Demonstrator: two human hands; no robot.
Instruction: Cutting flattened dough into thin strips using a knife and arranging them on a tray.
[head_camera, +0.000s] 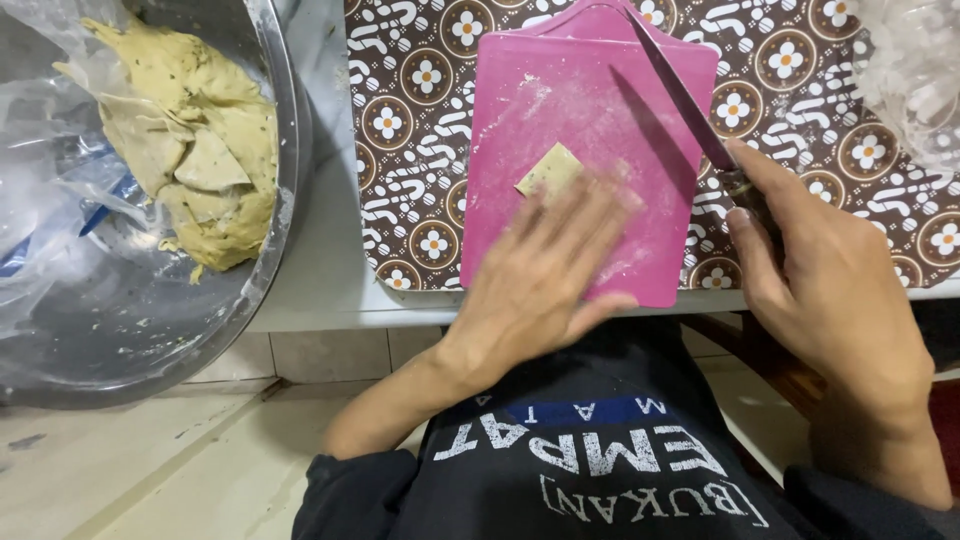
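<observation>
A pink cutting board (590, 110), dusted with flour, lies on a brown patterned mat (400, 110). A small pale square of dough (548, 170) sits near the board's middle. My left hand (545, 270) hovers flat over the board's near half, fingers spread and blurred, fingertips just beside the dough piece. My right hand (820, 270) grips the handle of a knife (680, 90), whose blade points away across the board's right side, raised above it.
A large metal bowl (270, 150) at the left holds a lump of yellowish speckled dough (195, 140) and flat dough pieces, with clear plastic beside it. Crumpled clear plastic (910, 70) lies at the top right. The table edge runs below the mat.
</observation>
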